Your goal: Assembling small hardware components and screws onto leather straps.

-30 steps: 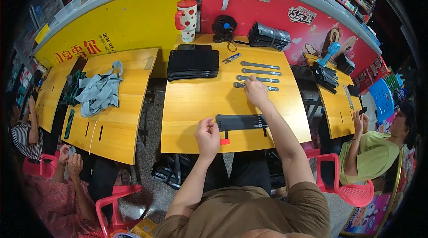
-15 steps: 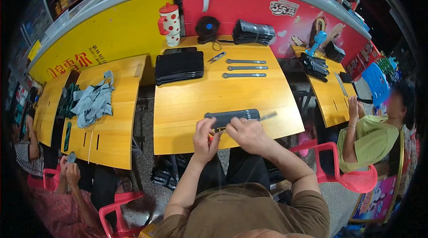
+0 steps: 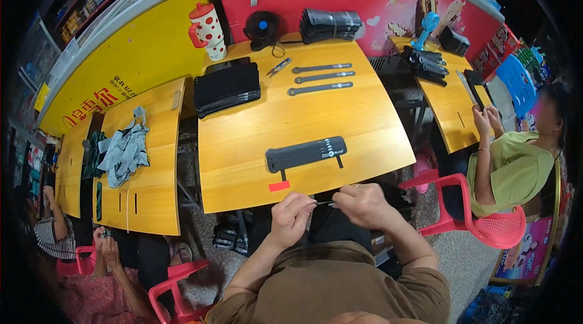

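Observation:
Over my lap, just past the table's near edge, my left hand [image 3: 291, 218] and my right hand [image 3: 365, 205] are both closed in pinches. A thin dark strip [image 3: 324, 204] stretches between their fingertips; most of it is hidden by the fingers. In front of them on the wooden table [image 3: 243, 157] lies a dark grey flat piece [image 3: 297, 155] with pale print and small cutouts toward its right end. A red rectangle [image 3: 279, 186] sits below its left end, by a short black mark. Farther back, three grey straps [image 3: 320, 79] lie side by side.
Black flat pieces [image 3: 228, 90] are stacked at the table's left, near small thread snips [image 3: 279, 67]. A spotted tumbler [image 3: 207, 31], black fan [image 3: 262, 29] and dark folded bundle [image 3: 330, 25] stand behind. Seated people work at neighbouring tables; grey cloth [image 3: 124, 148] lies on the left one.
Both hands have drawn back from the grey piece to above my lap, pinching a thin strip. The piece and red rectangle now show fully; the view has shifted slightly.

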The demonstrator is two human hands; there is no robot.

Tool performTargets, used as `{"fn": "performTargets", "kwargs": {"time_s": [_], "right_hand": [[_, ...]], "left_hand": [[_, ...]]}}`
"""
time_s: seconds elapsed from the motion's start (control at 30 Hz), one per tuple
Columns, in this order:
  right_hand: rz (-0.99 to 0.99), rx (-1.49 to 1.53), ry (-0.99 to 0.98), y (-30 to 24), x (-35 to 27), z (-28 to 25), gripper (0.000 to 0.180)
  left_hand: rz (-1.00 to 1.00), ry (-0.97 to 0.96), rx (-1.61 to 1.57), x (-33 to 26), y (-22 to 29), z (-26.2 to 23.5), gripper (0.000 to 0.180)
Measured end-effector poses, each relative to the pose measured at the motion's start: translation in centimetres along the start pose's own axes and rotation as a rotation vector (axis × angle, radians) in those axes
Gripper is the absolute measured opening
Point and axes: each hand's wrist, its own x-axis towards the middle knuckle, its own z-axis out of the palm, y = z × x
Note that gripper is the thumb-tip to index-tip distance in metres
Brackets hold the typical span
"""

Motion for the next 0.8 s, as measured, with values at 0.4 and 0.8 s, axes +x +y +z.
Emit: {"fn": "performTargets", "kwargs": {"time_s": [0.4,0.8], "right_hand": [[0.469,0.621,0.185,3.2,-4.2,0.4,0.015],[0.51,0.576,0.437,8.4,1.1,6.0,0.012]], "left_hand": [[-0.554,0.231,-0.305,-0.9,-1.5,-2.5,0.005],[-0.647,0.405,-0.348,2.3,-6.3,-3.0,0.006]]}}
